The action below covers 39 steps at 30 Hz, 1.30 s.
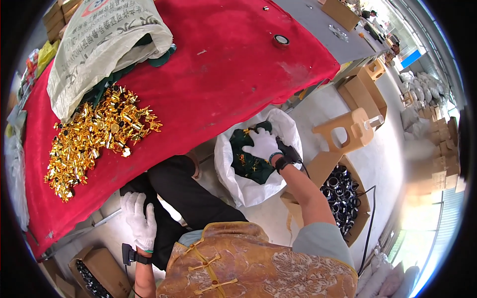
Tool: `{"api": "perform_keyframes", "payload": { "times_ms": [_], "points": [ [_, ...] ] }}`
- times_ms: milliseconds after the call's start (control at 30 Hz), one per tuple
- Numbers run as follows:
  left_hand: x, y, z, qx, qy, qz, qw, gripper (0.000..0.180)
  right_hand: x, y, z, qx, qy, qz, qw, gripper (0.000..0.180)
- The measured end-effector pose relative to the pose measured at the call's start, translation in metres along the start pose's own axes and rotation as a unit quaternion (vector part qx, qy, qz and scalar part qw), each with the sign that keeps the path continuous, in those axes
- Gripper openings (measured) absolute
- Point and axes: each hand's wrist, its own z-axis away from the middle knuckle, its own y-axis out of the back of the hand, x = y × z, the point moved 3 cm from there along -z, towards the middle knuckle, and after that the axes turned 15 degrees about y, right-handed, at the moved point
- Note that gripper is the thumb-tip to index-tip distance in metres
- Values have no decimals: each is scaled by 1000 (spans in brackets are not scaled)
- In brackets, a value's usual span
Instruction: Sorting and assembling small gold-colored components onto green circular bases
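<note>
My right hand [262, 144], in a white glove, reaches into an open white woven sack [231, 188]. Its fingers are spread over dark green pieces [261, 171] that have small gold parts among them; whether it presses on them I cannot tell. My left hand [139, 218], gloved too, rests by my dark-trousered leg near the table's front edge, fingers stretched out and nothing in them. On the red-covered table [213, 74] lies a pile of small shiny gold pieces [99, 134] with some black ones. It spreads out below the mouth of a printed woven sack [114, 44].
A round black-rimmed roll [281, 40] lies on the red cloth. To my right stand a carton of black rings [343, 191], a tan plastic stool [348, 130] and an open carton [362, 92]. Another carton [102, 273] is at lower left. A black cable [368, 223] hangs at right.
</note>
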Motion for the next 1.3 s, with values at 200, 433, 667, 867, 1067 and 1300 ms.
{"api": "perform_keyframes", "payload": {
  "times_ms": [200,433,667,867,1067,1300],
  "points": [
    [-1,-4,-6,20,5,16,1000,33,-50,-16,49,-5,250,82,965,54],
    [-2,-3,-3,22,8,32,999,32,-67,13,96,-137,264,213,931,30],
    [1,3,-1,37,21,48,998,31,32,-43,132,-147,181,-14,972,33],
    [84,-14,-21,-69,-25,260,963,36,-12,15,53,149,98,-158,971,32],
    [138,-159,-27,-325,31,290,899,88,-15,-53,21,75,75,-139,985,69],
    [157,-234,-41,-431,252,213,840,127,-73,-31,109,-63,268,34,961,31]
  ]
}}
